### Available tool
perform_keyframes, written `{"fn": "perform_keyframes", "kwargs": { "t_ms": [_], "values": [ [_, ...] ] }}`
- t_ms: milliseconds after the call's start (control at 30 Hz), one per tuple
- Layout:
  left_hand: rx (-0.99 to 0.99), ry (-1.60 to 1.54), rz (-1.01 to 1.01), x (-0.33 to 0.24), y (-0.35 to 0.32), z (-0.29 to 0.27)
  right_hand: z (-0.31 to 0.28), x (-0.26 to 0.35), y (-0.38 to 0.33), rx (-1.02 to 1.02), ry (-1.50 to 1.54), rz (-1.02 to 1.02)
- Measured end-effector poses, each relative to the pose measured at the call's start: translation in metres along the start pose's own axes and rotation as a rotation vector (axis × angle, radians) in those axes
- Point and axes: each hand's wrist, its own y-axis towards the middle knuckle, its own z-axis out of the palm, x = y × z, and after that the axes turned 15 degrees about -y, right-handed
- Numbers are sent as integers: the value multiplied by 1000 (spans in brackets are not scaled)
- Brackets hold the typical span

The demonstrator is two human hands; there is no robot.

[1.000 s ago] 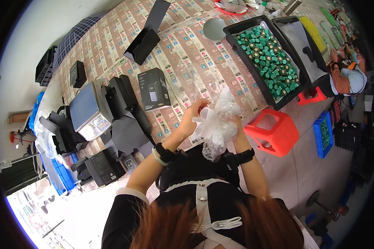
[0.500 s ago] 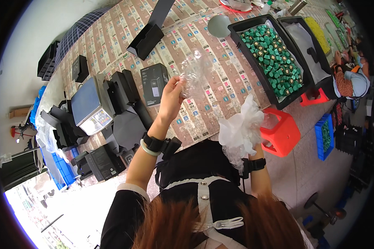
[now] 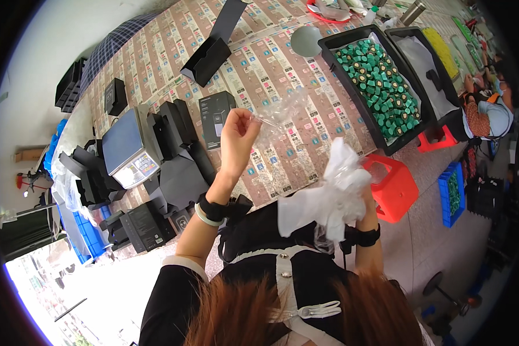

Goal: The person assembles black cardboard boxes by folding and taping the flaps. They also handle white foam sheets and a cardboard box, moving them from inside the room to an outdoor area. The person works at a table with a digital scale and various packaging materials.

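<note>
Over the table, my left hand (image 3: 236, 141) is closed, thumb and fingertips pinching the edge of a thin clear plastic bag (image 3: 284, 111). The bag spreads out to the right of the fingers. Just beyond that hand stands a closed black printed box (image 3: 213, 118). In front of my lap, my right hand (image 3: 368, 203) holds a crumpled bunch of whitish plastic bags (image 3: 334, 193). Most of its fingers are hidden behind the bunch. An open black box (image 3: 209, 62) with its lid raised lies farther back on the table.
Right of the table's middle sits a black tray (image 3: 380, 142) of small green pieces, with another black tray (image 3: 412, 49) beside it. A red stool (image 3: 399, 190) stands by the table edge. At left are a scale (image 3: 121, 141) and several black boxes (image 3: 147, 226). Another person (image 3: 496, 115) sits far right.
The bunch of plastic bags in my right hand has shifted and spread to the left. The clear bag in my left hand has changed shape and trails farther right.
</note>
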Motion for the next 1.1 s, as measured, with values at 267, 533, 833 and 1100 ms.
{"fn": "perform_keyframes", "kwargs": {
  "t_ms": [267,533,833,1100],
  "values": [
    [131,646,249,-34,-4,31,30,39,46,256,-874,-225],
    [227,736,480,-18,-15,28,31,31,64,-89,-955,-232],
    [208,445,13,-7,24,-5,7,-8,37,-170,-1058,-340],
    [482,732,331,-10,1,24,15,27,61,122,-1051,-166]
  ]
}}
